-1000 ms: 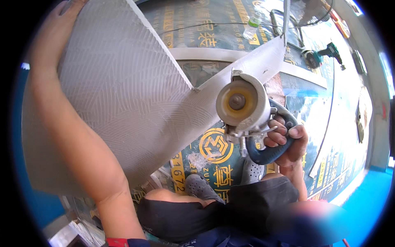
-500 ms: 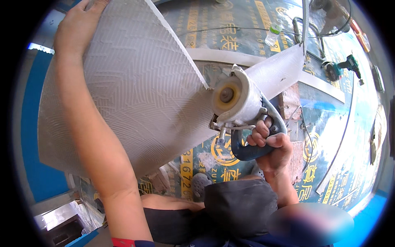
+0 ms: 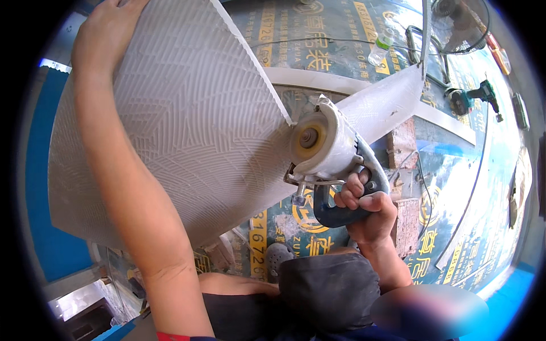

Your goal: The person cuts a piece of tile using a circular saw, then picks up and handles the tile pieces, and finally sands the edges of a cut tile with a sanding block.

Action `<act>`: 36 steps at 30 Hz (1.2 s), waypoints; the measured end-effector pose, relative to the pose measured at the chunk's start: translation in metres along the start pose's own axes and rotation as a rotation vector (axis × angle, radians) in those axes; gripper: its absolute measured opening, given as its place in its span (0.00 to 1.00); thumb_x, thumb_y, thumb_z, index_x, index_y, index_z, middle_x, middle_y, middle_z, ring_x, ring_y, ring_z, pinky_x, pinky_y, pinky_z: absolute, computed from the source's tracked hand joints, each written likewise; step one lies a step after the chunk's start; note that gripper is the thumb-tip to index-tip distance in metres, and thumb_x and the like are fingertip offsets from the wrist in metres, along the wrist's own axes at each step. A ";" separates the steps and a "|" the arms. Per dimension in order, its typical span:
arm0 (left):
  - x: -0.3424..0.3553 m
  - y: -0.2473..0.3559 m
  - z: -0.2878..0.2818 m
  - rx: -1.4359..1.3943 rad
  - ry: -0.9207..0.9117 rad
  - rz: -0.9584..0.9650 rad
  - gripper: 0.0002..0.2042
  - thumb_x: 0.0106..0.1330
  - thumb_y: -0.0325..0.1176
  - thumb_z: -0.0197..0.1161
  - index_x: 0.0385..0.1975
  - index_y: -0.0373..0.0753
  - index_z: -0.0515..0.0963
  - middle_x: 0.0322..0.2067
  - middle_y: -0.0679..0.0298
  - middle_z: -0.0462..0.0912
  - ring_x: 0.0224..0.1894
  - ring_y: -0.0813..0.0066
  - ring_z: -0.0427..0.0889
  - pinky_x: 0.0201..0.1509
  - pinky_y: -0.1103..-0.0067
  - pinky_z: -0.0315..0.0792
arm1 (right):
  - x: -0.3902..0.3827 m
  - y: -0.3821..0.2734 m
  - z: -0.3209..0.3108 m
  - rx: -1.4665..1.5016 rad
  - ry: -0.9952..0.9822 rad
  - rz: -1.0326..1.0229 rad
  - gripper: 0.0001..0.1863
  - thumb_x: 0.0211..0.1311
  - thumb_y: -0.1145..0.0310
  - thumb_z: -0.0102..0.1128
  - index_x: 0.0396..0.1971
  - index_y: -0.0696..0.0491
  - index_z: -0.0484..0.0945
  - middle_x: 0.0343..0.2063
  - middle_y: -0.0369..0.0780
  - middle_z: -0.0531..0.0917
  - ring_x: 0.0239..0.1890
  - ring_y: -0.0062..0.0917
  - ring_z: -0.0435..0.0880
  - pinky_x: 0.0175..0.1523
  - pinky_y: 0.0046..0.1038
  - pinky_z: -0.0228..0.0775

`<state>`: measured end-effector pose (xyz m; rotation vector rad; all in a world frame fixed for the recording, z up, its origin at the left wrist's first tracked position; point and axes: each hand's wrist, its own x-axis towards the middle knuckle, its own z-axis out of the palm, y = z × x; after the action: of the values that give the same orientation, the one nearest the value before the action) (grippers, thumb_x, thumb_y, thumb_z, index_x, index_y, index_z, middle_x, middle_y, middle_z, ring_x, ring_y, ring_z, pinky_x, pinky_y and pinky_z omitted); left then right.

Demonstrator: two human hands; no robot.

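Note:
A large grey tile board (image 3: pixel 170 113) with a ridged underside lies tilted across the left and middle, with an angular cut-out bordered by a chipped edge. My left hand (image 3: pixel 111 31) grips its upper edge, fingers curled over it, the forearm crossing the board. My right hand (image 3: pixel 367 207) is closed round the dark handle of a dusty metal power cutter (image 3: pixel 330 145) with a yellowish disc. The cutter's head is at the inner corner of the cut-out; whether the disc touches the board cannot be told.
A green cordless grinder (image 3: pixel 478 96), a water bottle (image 3: pixel 380 48), a wire fan cage (image 3: pixel 459 25) and a long pale strip (image 3: pixel 449 122) are right and behind. Brick blocks (image 3: pixel 405 227) and cables lie on the printed floor sheet (image 3: pixel 318 57). My grey clog (image 3: pixel 278 258) shows below.
The cutter in my right hand has moved left toward the board's inner corner and turned slightly. The board and surroundings appear farther right in the picture than a second ago.

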<state>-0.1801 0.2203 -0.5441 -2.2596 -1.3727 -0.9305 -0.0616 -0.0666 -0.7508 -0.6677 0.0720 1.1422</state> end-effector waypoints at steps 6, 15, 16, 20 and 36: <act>0.002 0.004 -0.005 -0.101 -0.050 -0.001 0.35 0.60 0.62 0.57 0.46 0.27 0.77 0.48 0.41 0.78 0.54 0.50 0.77 0.57 0.67 0.68 | 0.002 0.004 -0.003 0.006 -0.007 -0.025 0.21 0.34 0.72 0.50 0.36 0.52 0.66 0.26 0.34 0.67 0.23 0.21 0.66 0.38 0.26 0.60; 0.030 -0.032 0.026 0.046 0.043 0.045 0.41 0.55 0.70 0.55 0.48 0.31 0.77 0.47 0.44 0.80 0.53 0.51 0.78 0.58 0.65 0.67 | 0.000 0.009 0.000 -0.011 0.013 -0.040 0.19 0.36 0.72 0.51 0.35 0.52 0.67 0.26 0.35 0.67 0.24 0.21 0.67 0.39 0.27 0.61; 0.041 -0.046 0.025 0.042 -0.043 0.051 0.43 0.53 0.73 0.53 0.50 0.33 0.77 0.48 0.46 0.80 0.54 0.51 0.78 0.59 0.65 0.66 | 0.000 0.010 0.001 -0.012 0.012 -0.038 0.19 0.36 0.72 0.51 0.35 0.52 0.67 0.26 0.35 0.67 0.24 0.21 0.67 0.39 0.27 0.61; 0.012 -0.012 0.014 -0.007 -0.117 0.060 0.42 0.54 0.72 0.54 0.48 0.32 0.78 0.47 0.45 0.80 0.53 0.51 0.78 0.58 0.65 0.67 | 0.002 0.009 -0.002 -0.048 0.034 -0.050 0.19 0.37 0.72 0.50 0.36 0.52 0.66 0.26 0.35 0.67 0.24 0.21 0.67 0.39 0.27 0.61; 0.000 0.010 -0.010 -0.194 -0.138 -0.049 0.33 0.61 0.61 0.58 0.41 0.26 0.78 0.42 0.43 0.81 0.46 0.53 0.81 0.51 0.68 0.71 | 0.000 0.007 0.000 -0.021 0.056 -0.063 0.15 0.39 0.77 0.51 0.33 0.55 0.66 0.26 0.36 0.66 0.26 0.23 0.63 0.38 0.27 0.61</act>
<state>-0.1751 0.2099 -0.5364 -2.4860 -1.4587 -0.9778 -0.0673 -0.0644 -0.7537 -0.7158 0.0865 1.0655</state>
